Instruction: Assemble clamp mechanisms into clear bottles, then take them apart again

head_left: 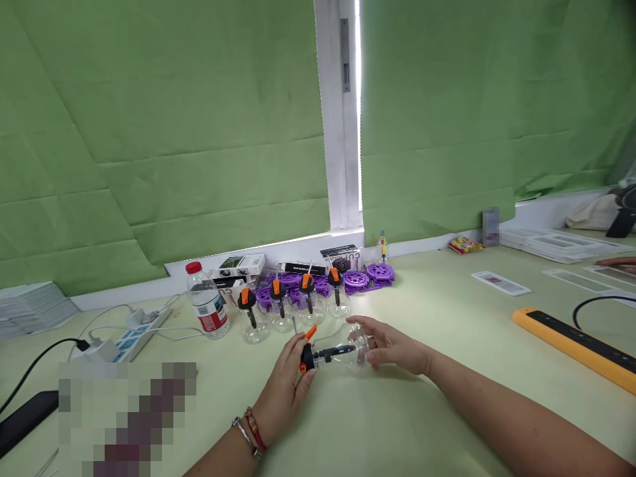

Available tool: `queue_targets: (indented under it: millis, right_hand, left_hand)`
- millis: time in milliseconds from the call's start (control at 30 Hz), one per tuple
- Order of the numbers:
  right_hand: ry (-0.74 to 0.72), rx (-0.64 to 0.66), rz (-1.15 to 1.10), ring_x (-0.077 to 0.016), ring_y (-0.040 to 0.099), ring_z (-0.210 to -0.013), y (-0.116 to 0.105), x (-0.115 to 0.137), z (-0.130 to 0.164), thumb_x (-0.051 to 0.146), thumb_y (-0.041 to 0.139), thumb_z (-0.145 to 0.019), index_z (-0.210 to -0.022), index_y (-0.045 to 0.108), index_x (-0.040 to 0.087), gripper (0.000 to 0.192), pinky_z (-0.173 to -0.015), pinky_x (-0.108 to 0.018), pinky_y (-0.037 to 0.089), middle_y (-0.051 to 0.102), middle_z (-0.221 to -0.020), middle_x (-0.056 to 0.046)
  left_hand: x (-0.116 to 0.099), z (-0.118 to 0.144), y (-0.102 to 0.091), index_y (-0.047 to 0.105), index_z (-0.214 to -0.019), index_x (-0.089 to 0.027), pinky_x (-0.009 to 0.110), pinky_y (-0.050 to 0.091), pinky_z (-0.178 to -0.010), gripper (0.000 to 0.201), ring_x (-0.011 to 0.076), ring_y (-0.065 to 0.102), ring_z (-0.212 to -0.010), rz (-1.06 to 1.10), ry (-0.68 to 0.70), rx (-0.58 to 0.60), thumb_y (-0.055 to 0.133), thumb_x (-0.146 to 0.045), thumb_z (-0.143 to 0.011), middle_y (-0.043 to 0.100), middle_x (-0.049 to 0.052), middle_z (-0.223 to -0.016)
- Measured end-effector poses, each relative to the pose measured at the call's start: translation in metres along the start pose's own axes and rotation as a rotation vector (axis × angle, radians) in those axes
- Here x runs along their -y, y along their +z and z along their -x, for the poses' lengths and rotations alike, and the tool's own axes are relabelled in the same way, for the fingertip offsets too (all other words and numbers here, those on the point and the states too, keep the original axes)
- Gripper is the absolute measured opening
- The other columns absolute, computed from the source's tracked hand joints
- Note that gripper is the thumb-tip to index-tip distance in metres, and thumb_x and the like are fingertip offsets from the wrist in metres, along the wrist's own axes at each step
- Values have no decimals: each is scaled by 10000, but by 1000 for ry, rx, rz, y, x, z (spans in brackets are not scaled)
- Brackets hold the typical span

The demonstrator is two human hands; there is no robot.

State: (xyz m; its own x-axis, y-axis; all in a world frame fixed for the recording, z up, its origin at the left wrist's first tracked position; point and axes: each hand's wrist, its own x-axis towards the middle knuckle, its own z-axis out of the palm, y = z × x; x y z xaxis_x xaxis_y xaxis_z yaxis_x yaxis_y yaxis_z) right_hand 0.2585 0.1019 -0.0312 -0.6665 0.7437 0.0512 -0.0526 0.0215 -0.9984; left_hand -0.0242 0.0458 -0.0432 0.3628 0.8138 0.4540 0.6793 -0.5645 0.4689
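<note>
A clear bottle lies on its side between my hands, just above or on the table; I cannot tell which. Its black-and-orange cap points left, and a dark stem runs inside. My left hand is closed around the cap, with a thin metal spout sticking up by the fingers. The rounded base is gripped by my right hand, thumb below and fingers above. Behind them stands a row of several similar upright bottles with black-and-orange caps.
Purple plastic parts and small boxes lie behind the row. To the left are a red-capped water bottle and a power strip with cables. An orange-and-black bar lies right; another person's hand shows at the far right.
</note>
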Motion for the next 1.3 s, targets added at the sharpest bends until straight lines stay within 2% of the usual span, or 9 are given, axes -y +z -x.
queue_targets:
  millis: [233, 367, 567, 700, 833, 933, 1067, 1233, 1300]
  right_hand:
    - [79, 22, -49, -112, 586, -596, 0, -4, -3, 430, 659, -746, -1266, 422, 205, 614, -494, -219, 423, 577, -880, -27]
    - [127, 11, -85, -74, 524, -537, 1, -4, -3, 435, 647, -742, -1249, 419, 195, 606, -465, -201, 376, 603, -909, -40]
    - [150, 29, -59, -45, 452, -449, -1, -6, -2, 422, 574, -797, -1348, 283, 254, 645, -430, -181, 278, 630, -866, -21]
    - [111, 38, 30, -78, 511, -580, -3, -6, -1, 410, 611, -775, -1303, 339, 253, 615, -505, -193, 366, 587, -886, -16]
    - [57, 72, 296, -151, 544, -829, -4, -3, 2, 333, 782, -595, -1218, 404, 229, 736, -694, -268, 465, 525, -1072, -59]
    - [50, 63, 516, -180, 546, -879, -1, 4, 4, 331, 815, -530, -1242, 407, 229, 827, -784, -324, 477, 504, -1137, -80]
    - [-100, 34, 633, -222, 524, -1028, -1, 8, 5, 307, 799, -526, -1290, 416, 246, 856, -923, -356, 431, 469, -1236, -84]
    - [-99, -122, 446, -230, 560, -1026, -22, -9, 2, 224, 767, -562, -1230, 422, 240, 752, -919, -385, 445, 566, -1108, -76]
    - [-131, -245, 332, -231, 557, -1046, -36, -18, 1, 247, 760, -598, -1214, 413, 248, 707, -895, -382, 467, 531, -1188, -95]
  left_hand:
    - [-4, 1, 1, 266, -1409, -260, 451, 337, -1077, 515, 244, 305, -1338, -10, 36, 25, 401, -304, -914, 325, 110, -1447]
    - [-5, 2, 1, 243, -1413, -269, 451, 342, -1075, 519, 239, 289, -1346, -19, 41, 36, 394, -290, -917, 306, 100, -1454]
    - [-7, 1, 0, 228, -1417, -265, 459, 340, -1075, 524, 244, 297, -1341, -32, 45, 59, 387, -278, -918, 310, 108, -1447]
    - [-3, 1, 0, 200, -1420, -269, 456, 351, -1068, 542, 249, 295, -1339, -73, 102, 55, 400, -271, -916, 297, 116, -1451]
    - [-2, 2, 1, 145, -1436, -274, 466, 357, -1058, 617, 269, 292, -1338, -133, 217, 30, 451, -266, -900, 287, 130, -1457]
    - [-5, 3, 1, 80, -1451, -270, 455, 376, -1045, 674, 263, 287, -1344, -153, 289, -20, 461, -234, -896, 277, 136, -1465]
    - [-11, 3, 4, 33, -1454, -263, 450, 372, -1046, 709, 271, 181, -1387, -140, 363, -104, 456, -174, -892, 103, 138, -1522]
    - [-10, 3, 4, 90, -1424, -264, 471, 386, -1025, 662, 274, 260, -1359, -56, 185, -103, 470, -202, -886, 105, 158, -1513]
    - [-4, 0, 1, 120, -1409, -252, 495, 360, -1033, 637, 279, 284, -1344, -41, 81, -165, 476, -225, -882, 155, 161, -1497]
